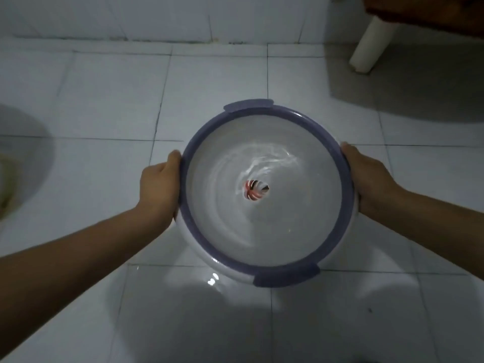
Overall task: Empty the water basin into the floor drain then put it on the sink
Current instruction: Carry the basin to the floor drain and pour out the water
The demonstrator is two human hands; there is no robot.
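Note:
A round white water basin (264,231) with a purple rim and two purple handle tabs is held level above the tiled floor in the middle of the head view. Rippling water lies in it, over a red and black mark at its centre. My left hand (159,184) grips the rim on the left side. My right hand (366,176) grips the rim on the right side. No floor drain shows in this view.
White floor tiles (110,100) spread all around, with a wet shiny patch (213,280) under the basin's near edge. A white fixture's curved edge (23,158) is at the far left. A white leg (369,43) of dark wooden furniture stands at the top right. A tiled wall (157,17) runs along the back.

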